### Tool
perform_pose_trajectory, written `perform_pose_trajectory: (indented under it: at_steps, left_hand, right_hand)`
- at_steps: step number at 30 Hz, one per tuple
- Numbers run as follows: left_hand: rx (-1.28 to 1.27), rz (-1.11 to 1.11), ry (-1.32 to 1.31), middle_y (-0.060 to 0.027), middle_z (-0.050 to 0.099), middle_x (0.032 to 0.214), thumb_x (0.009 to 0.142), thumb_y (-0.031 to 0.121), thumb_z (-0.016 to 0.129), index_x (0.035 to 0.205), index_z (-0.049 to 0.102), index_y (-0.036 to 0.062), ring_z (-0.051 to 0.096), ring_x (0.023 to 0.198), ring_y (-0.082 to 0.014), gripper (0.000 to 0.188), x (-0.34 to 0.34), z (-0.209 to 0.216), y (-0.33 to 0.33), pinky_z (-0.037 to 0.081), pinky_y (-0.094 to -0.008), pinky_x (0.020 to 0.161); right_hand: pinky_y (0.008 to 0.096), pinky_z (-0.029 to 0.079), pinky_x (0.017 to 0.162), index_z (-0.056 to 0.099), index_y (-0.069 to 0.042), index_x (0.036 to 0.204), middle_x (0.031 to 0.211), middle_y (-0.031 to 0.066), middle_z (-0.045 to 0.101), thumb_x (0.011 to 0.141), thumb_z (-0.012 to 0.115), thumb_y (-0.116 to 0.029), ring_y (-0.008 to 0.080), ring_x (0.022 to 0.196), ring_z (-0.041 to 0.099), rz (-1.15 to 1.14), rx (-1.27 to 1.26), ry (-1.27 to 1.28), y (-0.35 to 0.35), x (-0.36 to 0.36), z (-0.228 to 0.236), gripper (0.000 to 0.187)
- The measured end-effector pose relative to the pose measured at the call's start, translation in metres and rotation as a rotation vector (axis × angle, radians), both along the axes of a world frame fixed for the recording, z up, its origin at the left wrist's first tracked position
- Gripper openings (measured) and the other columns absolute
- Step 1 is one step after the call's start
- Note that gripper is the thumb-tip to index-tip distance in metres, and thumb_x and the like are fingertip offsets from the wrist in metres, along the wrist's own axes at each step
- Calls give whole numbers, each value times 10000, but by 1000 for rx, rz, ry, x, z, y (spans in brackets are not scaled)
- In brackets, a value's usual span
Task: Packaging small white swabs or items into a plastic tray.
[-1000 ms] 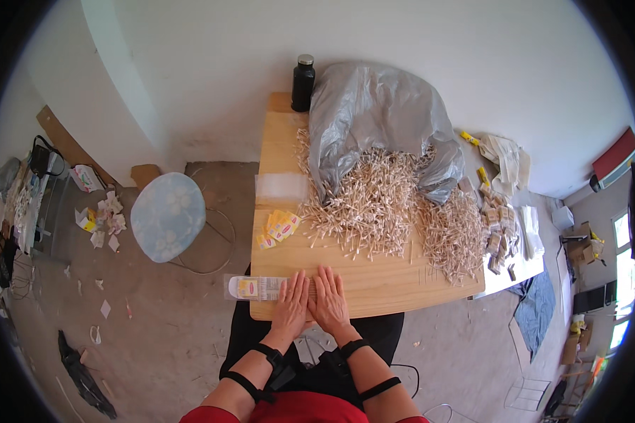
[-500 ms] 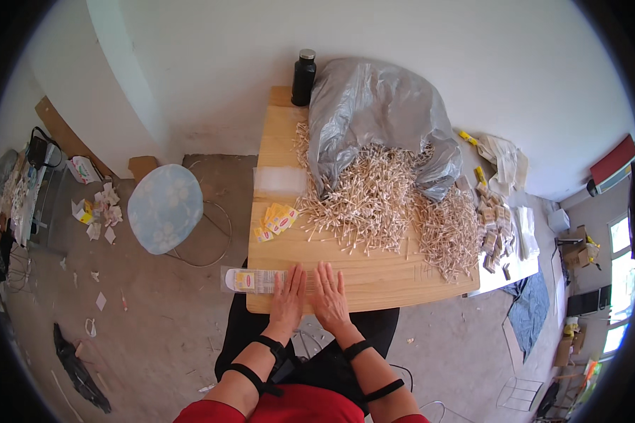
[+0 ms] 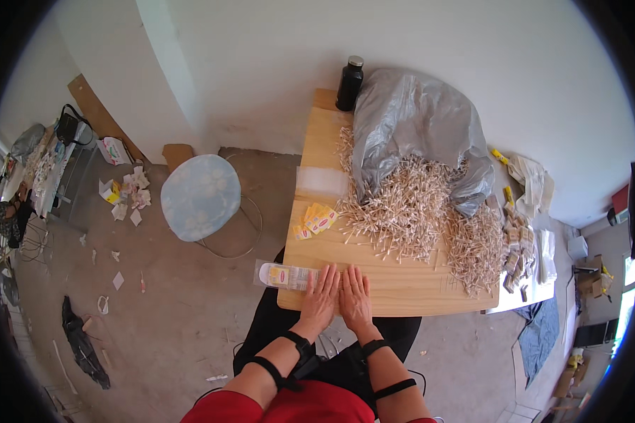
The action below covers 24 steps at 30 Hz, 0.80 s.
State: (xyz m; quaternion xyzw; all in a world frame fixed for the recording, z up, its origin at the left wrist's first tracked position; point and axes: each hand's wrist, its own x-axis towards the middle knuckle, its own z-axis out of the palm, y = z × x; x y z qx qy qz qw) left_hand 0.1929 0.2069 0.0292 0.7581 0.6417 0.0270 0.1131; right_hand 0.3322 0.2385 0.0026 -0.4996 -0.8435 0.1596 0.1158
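Both hands, left hand (image 3: 320,292) and right hand (image 3: 355,294), lie open and flat on the surface (image 3: 402,285), pinning the clear packet (image 3: 287,276) beside the wooden sticks (image 3: 409,208).

Bright, even daylight is filling the room, casting only soft shadows. Fisheye distortion is bending the pale wooden table (image 3: 402,289) edges, and a black vignette is ringing the sharp frame.
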Motion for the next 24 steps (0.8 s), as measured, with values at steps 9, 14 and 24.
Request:
perform_pose_trajectory:
  at_steps: [9, 14, 24]
  left_hand:
    - [-9, 118, -255, -250, 100, 1621, 794, 381, 765, 1541, 52, -61, 38, 1518, -400, 1124, -87, 27, -64, -32, -692, 1135]
    - [33, 170, -217, -235, 98, 1631, 820, 390, 746, 1542, 64, -68, 52, 1521, -393, 1094, -111, 16, -69, -6, -691, 1135]
    - [34, 106, -247, -227, 98, 1634, 782, 459, 760, 1542, 107, -62, 58, 1525, -369, 1129, -115, 15, -40, -22, -682, 1147]
  right_hand:
    - [510, 116, 1221, 363, -8, 1487, 1606, 140, 278, 968, 499, -208, 281, 1504, 217, -50, 55, -11, -1, -8, 1, 573]
    - [532, 102, 1216, 362, 2, 1486, 1600, 155, 280, 980, 487, -198, 295, 1500, 223, -58, 57, -33, -2, -7, 3, 558]
    - [522, 100, 1219, 358, 12, 1485, 1598, 151, 288, 984, 470, -205, 299, 1504, 213, -86, 42, -51, -11, -26, -1, 558]
